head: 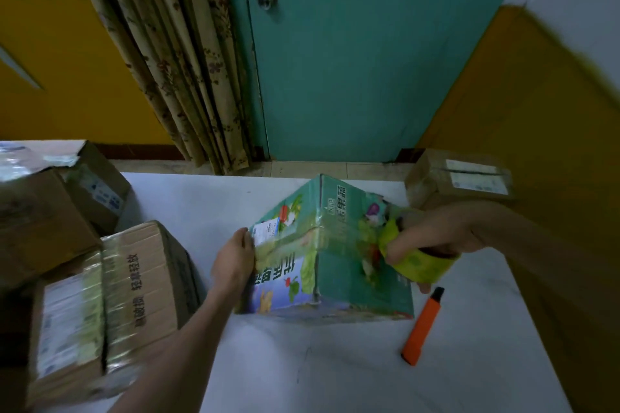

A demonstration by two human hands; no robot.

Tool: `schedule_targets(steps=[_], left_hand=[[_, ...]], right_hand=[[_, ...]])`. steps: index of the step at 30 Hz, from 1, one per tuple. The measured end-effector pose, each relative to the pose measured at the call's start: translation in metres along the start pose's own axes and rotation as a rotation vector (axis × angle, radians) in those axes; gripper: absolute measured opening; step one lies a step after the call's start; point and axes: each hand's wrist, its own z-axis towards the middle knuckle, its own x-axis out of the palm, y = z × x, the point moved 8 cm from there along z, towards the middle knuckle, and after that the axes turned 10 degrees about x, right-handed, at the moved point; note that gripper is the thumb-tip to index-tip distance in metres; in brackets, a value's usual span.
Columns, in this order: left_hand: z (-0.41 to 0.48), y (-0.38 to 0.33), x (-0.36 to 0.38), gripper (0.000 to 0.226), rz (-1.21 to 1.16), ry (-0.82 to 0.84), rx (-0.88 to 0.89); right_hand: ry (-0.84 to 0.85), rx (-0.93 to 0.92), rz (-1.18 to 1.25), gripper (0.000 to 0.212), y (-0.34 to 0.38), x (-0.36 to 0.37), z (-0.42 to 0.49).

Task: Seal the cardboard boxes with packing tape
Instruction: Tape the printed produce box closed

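Note:
A green printed cardboard box (339, 275) stands on the white table (302, 372), one corner toward me. My left hand (233, 260) presses flat against its left face, over the end of a yellowish tape strip that runs across the box. My right hand (432, 238) grips a roll of yellow-green packing tape (421, 266) at the box's right side, with the tape stretched from the roll onto the box.
An orange utility knife (423, 325) lies on the table right of the box. Taped brown boxes (110, 295) are stacked at the left, with another brown box (459, 178) at the back right. A teal door (369, 60) and a curtain (188, 77) stand behind the table.

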Motion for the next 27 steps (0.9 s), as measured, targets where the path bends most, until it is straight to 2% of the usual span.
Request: schedule_targets(steps=[2, 4, 7, 11, 12, 13, 15, 18, 20, 23, 27], left_hand=[[-0.001, -0.006, -0.012, 0.042, -0.059, -0.049, -0.03], [-0.006, -0.026, -0.023, 0.055, -0.289, -0.079, -0.026], [-0.023, -0.065, -0.029, 0.073, -0.557, 0.021, 0.021], [-0.043, -0.099, -0.045, 0.098, -0.699, 0.153, 0.096], [-0.047, -0.108, -0.051, 0.1, -0.711, 0.167, 0.121], [-0.051, -0.119, -0.058, 0.091, -0.71, 0.163, 0.159], [-0.058, -0.142, -0.066, 0.069, -0.609, 0.116, 0.216], [-0.065, -0.152, -0.067, 0.086, -0.283, 0.016, 0.275], [-0.062, -0.146, -0.07, 0.075, -0.136, -0.018, 0.273], [-0.053, -0.134, -0.08, 0.062, 0.043, 0.005, 0.277], [-0.049, -0.112, -0.092, 0.056, 0.141, 0.025, 0.244]], right_hand=[[0.006, -0.041, -0.004, 0.019, 0.015, 0.004, 0.0], [-0.013, -0.049, 0.004, 0.023, 0.028, 0.008, 0.002], [-0.014, -0.025, -0.034, 0.028, 0.039, 0.014, 0.001], [-0.041, 0.082, -0.115, 0.036, 0.049, 0.019, -0.009], [-0.06, 0.126, -0.12, 0.036, 0.051, 0.021, -0.012], [-0.075, 0.158, -0.138, 0.034, 0.055, 0.026, -0.014], [-0.082, 0.177, -0.217, 0.033, 0.066, 0.035, -0.015], [-0.123, 0.176, -0.371, 0.03, 0.087, 0.047, -0.015], [-0.163, 0.158, -0.483, 0.031, 0.1, 0.05, -0.02], [-0.162, 0.048, -0.642, 0.019, 0.122, 0.056, -0.031], [-0.166, -0.123, -0.579, 0.028, 0.148, 0.064, -0.045]])
